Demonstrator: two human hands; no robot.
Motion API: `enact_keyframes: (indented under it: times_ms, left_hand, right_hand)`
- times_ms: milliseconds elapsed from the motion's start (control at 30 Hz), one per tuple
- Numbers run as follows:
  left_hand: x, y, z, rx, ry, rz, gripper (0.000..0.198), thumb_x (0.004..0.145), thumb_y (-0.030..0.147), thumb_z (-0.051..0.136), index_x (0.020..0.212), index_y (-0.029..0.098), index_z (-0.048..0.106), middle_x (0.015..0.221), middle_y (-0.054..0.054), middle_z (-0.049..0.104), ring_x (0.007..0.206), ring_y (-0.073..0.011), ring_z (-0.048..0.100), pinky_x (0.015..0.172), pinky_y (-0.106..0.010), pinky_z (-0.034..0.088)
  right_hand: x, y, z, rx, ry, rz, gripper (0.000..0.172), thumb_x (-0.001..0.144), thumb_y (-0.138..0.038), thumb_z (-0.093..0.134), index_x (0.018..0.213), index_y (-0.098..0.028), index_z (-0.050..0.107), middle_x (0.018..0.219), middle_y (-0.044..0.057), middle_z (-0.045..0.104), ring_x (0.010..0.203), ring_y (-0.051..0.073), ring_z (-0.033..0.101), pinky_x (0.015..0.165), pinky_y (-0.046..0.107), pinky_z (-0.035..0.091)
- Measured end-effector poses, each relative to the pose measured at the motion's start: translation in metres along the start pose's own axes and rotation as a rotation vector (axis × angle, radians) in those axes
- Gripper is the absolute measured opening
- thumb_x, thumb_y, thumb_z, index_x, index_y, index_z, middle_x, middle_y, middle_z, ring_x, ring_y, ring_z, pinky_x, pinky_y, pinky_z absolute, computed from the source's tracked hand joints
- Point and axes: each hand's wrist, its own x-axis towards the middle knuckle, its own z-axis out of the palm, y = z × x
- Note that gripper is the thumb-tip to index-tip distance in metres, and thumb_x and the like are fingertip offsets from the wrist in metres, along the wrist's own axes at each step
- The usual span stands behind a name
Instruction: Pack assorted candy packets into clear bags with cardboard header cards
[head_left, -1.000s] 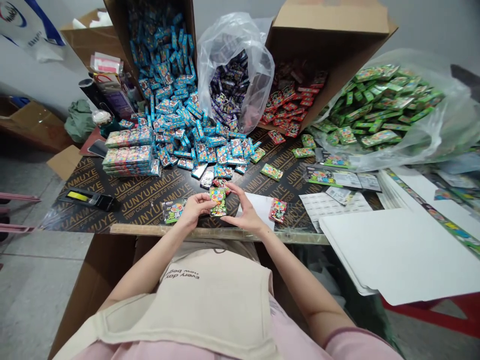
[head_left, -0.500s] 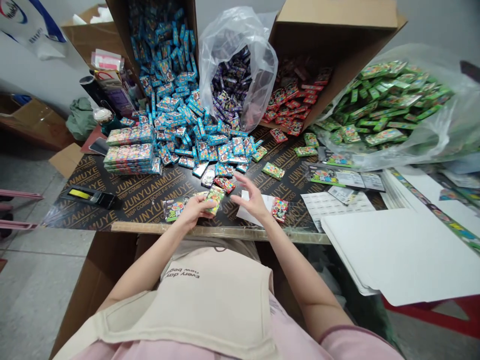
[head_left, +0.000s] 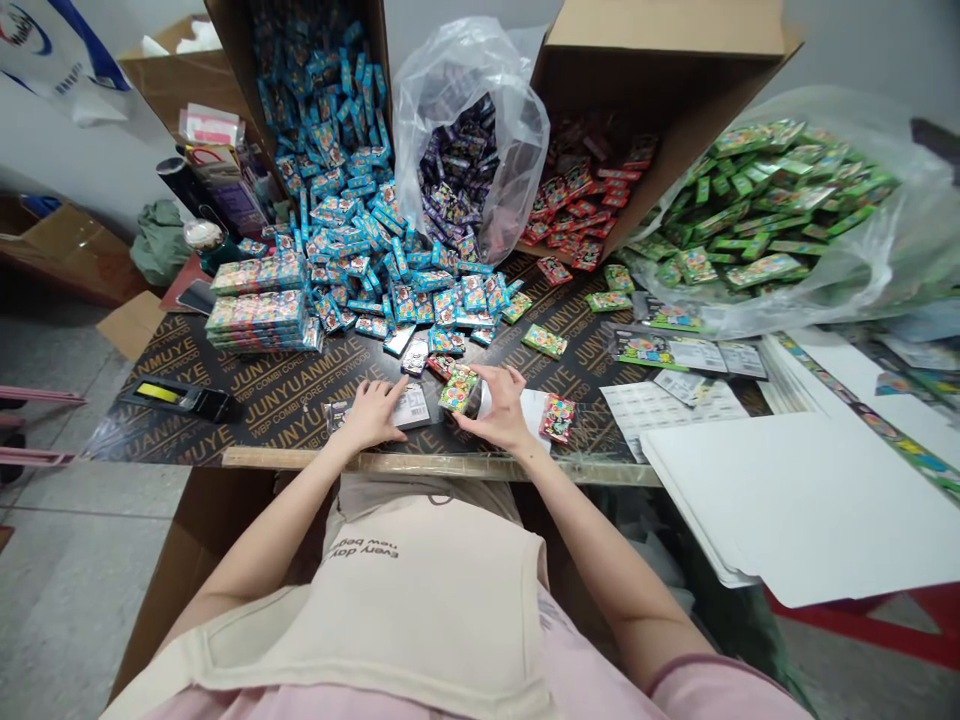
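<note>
One foil packet shifted to the right hand, pinched, left hand apart, flat on a second packet

I'm looking into a packing workshop: open cardboard cartons and a clear plastic sack spill small foil packets across a plywood bench above a concrete floor.

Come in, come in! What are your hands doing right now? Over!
Left hand resting on silver-backed packet. Right hand pinching colourful foil packet. White paper sheet beside right hand.
</note>
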Motion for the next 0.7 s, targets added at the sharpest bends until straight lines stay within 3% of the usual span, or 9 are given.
enact_keyframes:
  times_ms: [100, 233, 367, 433, 533, 600, 700]
  left_hand:
    - [-0.002, -0.009, 0.007, 0.103, -0.051, 0.048, 0.105, 0.056, 0.034, 0.081, 0.146, 0.018, 0.031, 0.123, -0.014, 0.056, 0.119, -0.0334, 0.050, 0.110, -0.051, 0.026]
    - [-0.007, -0.006, 0.008, 0.023, -0.008, 0.105, 0.112, 0.057, 0.035, 0.079, 0.150, 0.016, 0.019, 0.127, -0.015, 0.052, 0.121, -0.0323, 0.048, 0.114, -0.052, 0.021]
    - [-0.009, 0.002, 0.002, -0.109, -0.004, 0.195, 0.110, 0.058, 0.028, 0.079, 0.150, 0.023, 0.020, 0.121, -0.010, 0.052, 0.115, -0.0303, 0.050, 0.107, -0.048, 0.034]
    - [-0.006, 0.007, -0.002, -0.185, 0.089, 0.158, 0.106, 0.057, 0.027, 0.079, 0.149, 0.025, 0.027, 0.118, -0.009, 0.050, 0.112, -0.0290, 0.050, 0.102, -0.044, 0.040]
    - [0.007, 0.017, -0.004, -0.392, 0.369, 0.002, 0.099, 0.052, 0.032, 0.084, 0.141, 0.025, 0.042, 0.113, -0.006, 0.048, 0.109, -0.0264, 0.052, 0.098, -0.040, 0.042]
    - [0.018, 0.026, -0.002, -0.653, 0.518, -0.089, 0.078, 0.057, 0.038, 0.082, 0.128, 0.022, 0.056, 0.105, -0.005, 0.053, 0.100, -0.0229, 0.056, 0.091, -0.036, 0.046]
    - [0.028, 0.042, 0.007, -1.089, 0.561, -0.147, 0.043, 0.070, 0.042, 0.073, 0.105, 0.017, 0.066, 0.092, -0.004, 0.062, 0.086, -0.0183, 0.059, 0.081, -0.030, 0.048]
  right_hand:
    - [-0.006, 0.003, 0.005, 0.000, -0.103, -0.011, 0.075, 0.065, -0.041, 0.073, 0.132, -0.026, 0.044, 0.122, 0.010, 0.061, 0.115, 0.032, 0.055, 0.107, 0.055, 0.019]
    - [-0.007, 0.002, 0.003, 0.185, -0.252, -0.004, 0.087, 0.065, -0.043, 0.074, 0.141, -0.025, 0.035, 0.132, 0.012, 0.057, 0.122, 0.032, 0.053, 0.109, 0.057, 0.020]
    - [0.003, 0.000, -0.005, 0.501, -0.398, -0.046, 0.093, 0.066, -0.044, 0.078, 0.144, -0.026, 0.032, 0.142, 0.013, 0.049, 0.129, 0.031, 0.049, 0.109, 0.053, 0.028]
    - [0.011, -0.003, -0.005, 0.662, -0.331, 0.044, 0.091, 0.066, -0.043, 0.080, 0.144, -0.030, 0.034, 0.141, 0.010, 0.051, 0.132, 0.029, 0.046, 0.109, 0.048, 0.033]
    - [0.025, -0.019, 0.002, 0.922, -0.056, 0.344, 0.087, 0.069, -0.044, 0.078, 0.142, -0.033, 0.032, 0.131, 0.007, 0.059, 0.120, 0.025, 0.057, 0.100, 0.043, 0.045]
    - [0.036, -0.034, 0.010, 1.092, 0.084, 0.530, 0.076, 0.075, -0.050, 0.071, 0.139, -0.033, 0.034, 0.115, 0.005, 0.067, 0.105, 0.022, 0.065, 0.090, 0.039, 0.052]
    - [0.053, -0.053, 0.019, 1.220, 0.218, 0.688, 0.056, 0.081, -0.057, 0.059, 0.128, -0.029, 0.044, 0.092, 0.000, 0.069, 0.087, 0.018, 0.068, 0.078, 0.033, 0.055]
